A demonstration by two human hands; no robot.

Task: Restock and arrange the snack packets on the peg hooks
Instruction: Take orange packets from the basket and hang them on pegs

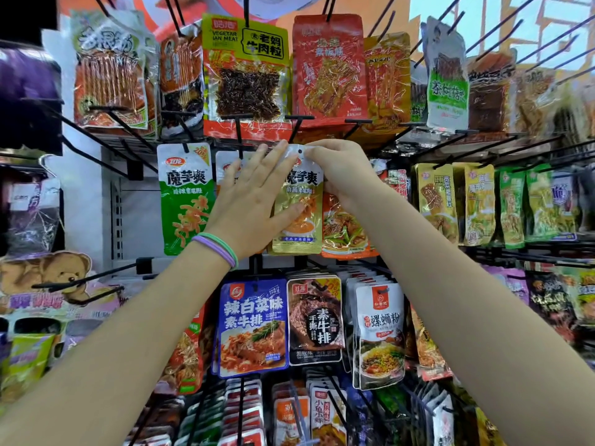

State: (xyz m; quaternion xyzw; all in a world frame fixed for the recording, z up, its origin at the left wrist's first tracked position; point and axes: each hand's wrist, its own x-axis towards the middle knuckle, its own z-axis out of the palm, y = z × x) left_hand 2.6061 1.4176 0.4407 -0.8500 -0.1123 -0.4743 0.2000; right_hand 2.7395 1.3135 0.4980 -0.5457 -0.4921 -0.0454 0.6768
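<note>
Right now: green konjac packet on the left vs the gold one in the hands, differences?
The green packet hangs free on its peg, untouched; the gold packet is held by both hands. The left hand lies flat on it, and the right hand pinches its top corner. Green front versus gold front. Both share the same large printed characters and a white top.
</note>
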